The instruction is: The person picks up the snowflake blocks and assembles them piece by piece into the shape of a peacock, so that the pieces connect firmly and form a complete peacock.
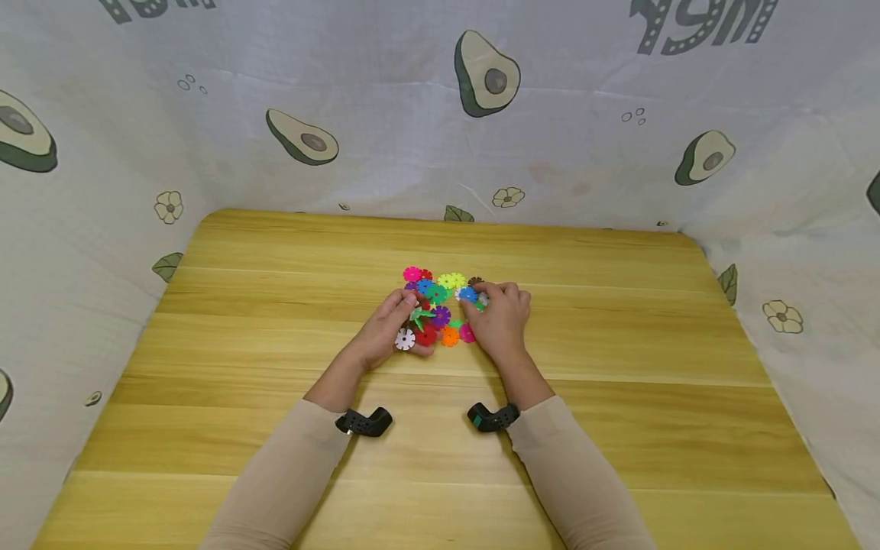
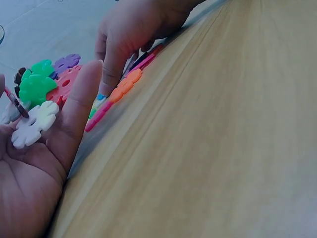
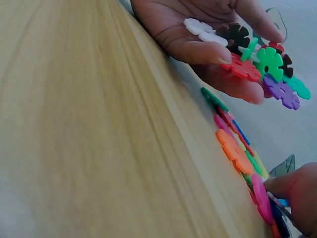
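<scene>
My left hand [image 1: 380, 330] holds a cluster of joined plastic snowflake discs [image 3: 242, 67] between thumb and fingers, raised off the table. White, black, red, green and purple discs make up the cluster, a white disc [image 2: 34, 125] lying nearest the palm. Right of it, my right hand [image 1: 500, 315] reaches down into loose snowflake discs [image 1: 450, 336] on the table. Its thumb and fingertips are at a blue disc [image 1: 468, 294]; whether they pinch it or only touch it cannot be told, since the fingers cover part of the pieces.
Pink, blue and yellow discs [image 1: 451, 280] lie beyond the hands on the wooden table [image 1: 619, 344]. A patterned cloth [image 1: 385, 99] hangs behind the table and along both sides. Black bands [image 1: 493, 418] sit at both wrists.
</scene>
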`<state>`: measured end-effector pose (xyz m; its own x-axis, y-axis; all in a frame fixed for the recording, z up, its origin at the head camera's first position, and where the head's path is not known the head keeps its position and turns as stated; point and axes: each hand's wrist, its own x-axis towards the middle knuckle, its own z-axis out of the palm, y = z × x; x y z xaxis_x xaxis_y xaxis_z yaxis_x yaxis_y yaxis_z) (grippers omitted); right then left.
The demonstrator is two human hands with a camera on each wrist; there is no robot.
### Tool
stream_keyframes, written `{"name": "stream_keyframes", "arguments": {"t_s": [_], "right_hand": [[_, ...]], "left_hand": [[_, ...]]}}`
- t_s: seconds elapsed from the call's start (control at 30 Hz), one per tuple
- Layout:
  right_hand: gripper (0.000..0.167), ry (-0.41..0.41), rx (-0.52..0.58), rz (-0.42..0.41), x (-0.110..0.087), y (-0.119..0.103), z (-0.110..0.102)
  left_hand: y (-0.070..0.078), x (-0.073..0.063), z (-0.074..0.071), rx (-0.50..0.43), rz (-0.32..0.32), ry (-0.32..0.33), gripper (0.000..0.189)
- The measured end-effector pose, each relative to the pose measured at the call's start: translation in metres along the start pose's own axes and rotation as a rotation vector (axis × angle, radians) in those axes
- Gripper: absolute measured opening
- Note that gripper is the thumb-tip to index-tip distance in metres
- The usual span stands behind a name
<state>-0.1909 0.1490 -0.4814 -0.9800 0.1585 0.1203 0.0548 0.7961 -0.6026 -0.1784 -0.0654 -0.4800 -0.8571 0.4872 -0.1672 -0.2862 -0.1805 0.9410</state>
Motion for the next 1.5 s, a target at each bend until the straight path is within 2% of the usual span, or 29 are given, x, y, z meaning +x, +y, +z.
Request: {"name": "stream_keyframes", "arguments": {"t_s": [0.1, 0.3, 0.37, 0.47, 0.63, 0.77, 0.93, 1.23, 1.5], "right_hand": [[0.03, 0.016, 0.141, -0.007, 0.001, 0.0, 0.001], [0.02, 0.045, 0.557, 0.019, 0.001, 0.0, 0.001], [0.02, 0.051, 0.659, 0.018, 0.001, -0.002, 0.001], [0.02, 0.034, 0.777, 0.004, 0.001, -0.004, 0.0], [0.022, -0.029, 0.911, -0.05, -0.001, -0.008, 0.0], [0.022, -0.072, 0.927, -0.109, -0.004, -0.011, -0.002], [0.022, -0.122, 0.874, -0.148, -0.008, -0.014, -0.001], [0.021, -0.128, 0.887, -0.148, -0.009, -0.016, -0.002], [0.019, -0.121, 0.873, -0.196, -0.012, -0.018, -0.003]], "left_hand": [[-0.001, 0.0, -0.001, 0.052, 0.0, -0.014, 0.039], [0.0, 0.0, -0.002, 0.221, -0.013, -0.04, 0.045], [0.0, 0.0, -0.001, 0.266, -0.015, -0.04, 0.046], [0.001, 0.0, 0.0, 0.317, -0.013, -0.038, 0.049], [0.002, 0.0, 0.002, 0.333, -0.019, -0.054, 0.047], [0.002, 0.0, 0.002, 0.34, -0.03, -0.066, 0.044], [0.002, -0.001, 0.003, 0.363, -0.035, -0.075, 0.041], [0.002, -0.001, 0.002, 0.349, -0.01, -0.104, 0.037], [0.0, -0.001, 0.002, 0.358, 0.005, -0.108, 0.037]]}}
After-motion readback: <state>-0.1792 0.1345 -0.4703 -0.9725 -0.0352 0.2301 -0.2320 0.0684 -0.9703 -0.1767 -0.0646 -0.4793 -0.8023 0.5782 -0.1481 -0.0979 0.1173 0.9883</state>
